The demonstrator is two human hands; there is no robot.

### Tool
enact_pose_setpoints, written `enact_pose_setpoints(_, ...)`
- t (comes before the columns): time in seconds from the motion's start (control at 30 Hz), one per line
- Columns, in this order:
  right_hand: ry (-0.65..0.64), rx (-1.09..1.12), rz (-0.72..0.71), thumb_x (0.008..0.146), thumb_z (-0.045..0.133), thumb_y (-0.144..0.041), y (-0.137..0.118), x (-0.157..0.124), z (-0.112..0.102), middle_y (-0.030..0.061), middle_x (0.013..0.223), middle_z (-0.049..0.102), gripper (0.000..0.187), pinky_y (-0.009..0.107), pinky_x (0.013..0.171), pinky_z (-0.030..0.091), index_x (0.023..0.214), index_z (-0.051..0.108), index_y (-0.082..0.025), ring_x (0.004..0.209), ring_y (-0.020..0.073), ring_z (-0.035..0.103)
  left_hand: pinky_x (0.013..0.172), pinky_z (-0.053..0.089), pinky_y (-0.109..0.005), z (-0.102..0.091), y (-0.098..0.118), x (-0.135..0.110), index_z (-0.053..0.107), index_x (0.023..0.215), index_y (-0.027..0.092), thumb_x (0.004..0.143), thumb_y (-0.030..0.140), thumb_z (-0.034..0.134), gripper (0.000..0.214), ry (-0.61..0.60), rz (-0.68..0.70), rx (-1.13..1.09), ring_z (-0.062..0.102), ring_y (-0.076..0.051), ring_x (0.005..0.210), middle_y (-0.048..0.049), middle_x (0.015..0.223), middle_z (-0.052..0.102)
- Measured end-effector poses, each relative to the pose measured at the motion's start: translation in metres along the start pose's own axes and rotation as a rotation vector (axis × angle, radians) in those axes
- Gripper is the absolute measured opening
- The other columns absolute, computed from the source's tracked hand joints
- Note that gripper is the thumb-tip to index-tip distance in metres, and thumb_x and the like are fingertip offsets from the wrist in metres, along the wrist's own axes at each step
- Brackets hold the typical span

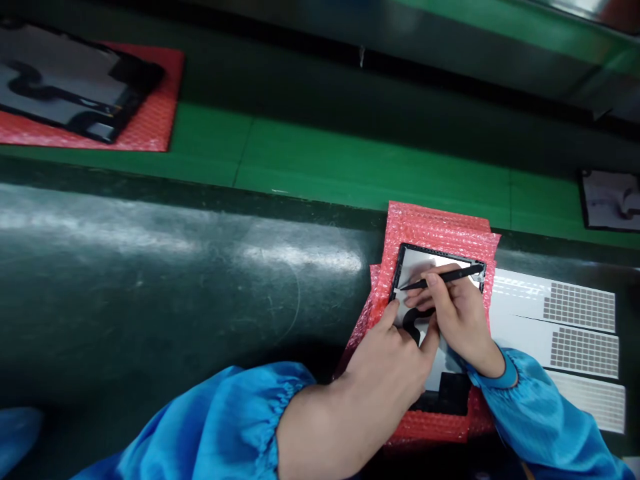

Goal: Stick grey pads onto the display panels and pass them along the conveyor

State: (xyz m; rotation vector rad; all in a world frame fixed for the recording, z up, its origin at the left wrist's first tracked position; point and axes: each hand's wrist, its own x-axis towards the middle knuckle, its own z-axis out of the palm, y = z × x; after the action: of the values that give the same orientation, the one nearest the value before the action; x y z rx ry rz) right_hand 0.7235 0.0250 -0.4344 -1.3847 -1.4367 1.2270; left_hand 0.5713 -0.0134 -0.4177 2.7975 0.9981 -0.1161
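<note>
A black-framed panel with a silvery back (417, 265) lies on red bubble wrap (435, 227) at the near right of the dark table. My right hand (457, 313) is closed on black tweezers (443, 277), their tip pointing left over the panel. My left hand (387, 363) rests on the panel's lower part, thumb and forefinger pressed by a black flex strip (413, 320). Both arms wear blue sleeves.
White sheets with grids of small grey pads (575, 307) lie right of the panel. A green conveyor belt (350, 160) runs behind, carrying another panel on red bubble wrap (75, 87) at far left and a further one (610, 200) at right.
</note>
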Motion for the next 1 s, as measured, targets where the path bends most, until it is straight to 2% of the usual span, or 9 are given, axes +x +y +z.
enact_pose_setpoints(0.13, 0.000, -0.013, -0.007, 0.108, 0.060, -0.050, -0.002, 0.001, 0.001, 0.0039, 0.082, 0.080, 0.031, 0.025, 0.061, 0.067, 0.108, 0.065, -0.019, 0.069, 0.0173, 0.081, 0.115, 0.046, -0.048, 0.001, -0.001, -0.001, 0.068, 0.129, 0.011, 0.083, 0.042, 0.074, 0.055, -0.014, -0.008, -0.036, 0.070, -0.025, 0.054, -0.0069, 0.069, 0.078)
enact_pose_setpoints(0.33, -0.015, -0.042, -0.003, 0.107, 0.060, -0.050, -0.003, 0.001, 0.002, 0.0031, 0.080, 0.079, 0.031, 0.024, 0.063, 0.067, 0.108, 0.066, -0.019, 0.070, 0.0165, 0.081, 0.119, 0.042, -0.052, 0.002, -0.013, -0.001, 0.067, 0.131, 0.013, 0.072, 0.063, 0.084, 0.080, 0.020, -0.004, -0.130, 0.077, -0.029, 0.070, -0.0092, 0.079, 0.081)
enact_pose_setpoints(0.5, 0.028, 0.005, 0.032, 0.104, 0.062, -0.056, 0.004, 0.003, 0.003, 0.0038, 0.080, 0.080, 0.037, 0.028, 0.060, 0.068, 0.107, 0.065, -0.019, 0.067, 0.0191, 0.081, 0.117, 0.044, -0.054, 0.002, -0.024, 0.002, 0.066, 0.129, 0.014, 0.069, 0.073, 0.084, 0.086, 0.000, 0.027, -0.184, 0.077, -0.031, 0.071, -0.0101, 0.081, 0.081)
enact_pose_setpoints(0.57, 0.048, 0.072, 0.040, 0.103, 0.063, -0.058, 0.007, 0.005, 0.002, 0.0036, 0.080, 0.080, 0.038, 0.030, 0.059, 0.069, 0.106, 0.064, -0.020, 0.065, 0.0198, 0.081, 0.115, 0.046, -0.053, -0.004, -0.027, 0.002, 0.067, 0.126, 0.014, 0.074, 0.070, 0.083, 0.077, 0.026, 0.049, -0.185, 0.078, -0.031, 0.076, -0.0092, 0.081, 0.080)
enact_pose_setpoints(0.63, 0.067, 0.160, 0.027, 0.101, 0.065, -0.059, 0.007, 0.007, 0.000, 0.0028, 0.078, 0.080, 0.037, 0.031, 0.058, 0.069, 0.103, 0.063, -0.022, 0.063, 0.0207, 0.080, 0.108, 0.052, -0.048, -0.015, -0.032, -0.001, 0.070, 0.113, 0.017, 0.088, 0.059, 0.077, 0.049, 0.061, 0.044, -0.215, 0.079, -0.030, 0.083, -0.0076, 0.082, 0.079)
enact_pose_setpoints(0.7, 0.096, 0.247, -0.006, 0.099, 0.067, -0.060, 0.003, 0.004, -0.007, 0.0019, 0.076, 0.080, 0.036, 0.031, 0.054, 0.068, 0.101, 0.062, -0.024, 0.059, 0.0216, 0.079, 0.089, 0.057, -0.043, -0.026, -0.038, -0.009, 0.069, 0.099, 0.020, 0.101, 0.048, 0.061, 0.029, 0.061, -0.100, -0.244, 0.078, -0.029, 0.083, -0.0069, 0.082, 0.077)
enact_pose_setpoints(0.77, 0.127, 0.294, -0.043, 0.099, 0.069, -0.060, -0.004, -0.003, -0.018, 0.0021, 0.074, 0.081, 0.035, 0.031, 0.050, 0.067, 0.098, 0.062, -0.026, 0.056, 0.0224, 0.078, 0.070, 0.053, -0.039, -0.031, -0.044, -0.018, 0.066, 0.096, 0.020, 0.107, 0.045, 0.049, 0.032, 0.021, -0.361, -0.242, 0.077, -0.031, 0.078, -0.0087, 0.082, 0.076)
enact_pose_setpoints(0.83, 0.169, 0.295, -0.080, 0.099, 0.069, -0.058, -0.010, -0.015, -0.036, 0.0034, 0.075, 0.082, 0.034, 0.031, 0.049, 0.066, 0.096, 0.063, -0.025, 0.055, 0.0227, 0.079, 0.065, 0.047, -0.038, -0.026, -0.050, -0.026, 0.062, 0.100, 0.020, 0.107, 0.044, 0.046, 0.030, -0.010, -0.555, -0.271, 0.075, -0.032, 0.075, -0.0097, 0.082, 0.075)
enact_pose_setpoints(1.0, 0.321, 0.236, -0.142, 0.099, 0.072, -0.056, -0.007, -0.041, -0.088, 0.0045, 0.072, 0.081, 0.035, 0.031, 0.050, 0.067, 0.098, 0.064, -0.022, 0.055, 0.0233, 0.079, 0.067, 0.038, -0.035, 0.003, -0.053, -0.033, 0.049, 0.092, 0.025, 0.106, 0.032, 0.038, 0.019, 0.181, -0.566, -0.573, 0.067, -0.024, 0.071, -0.0040, 0.080, 0.068)
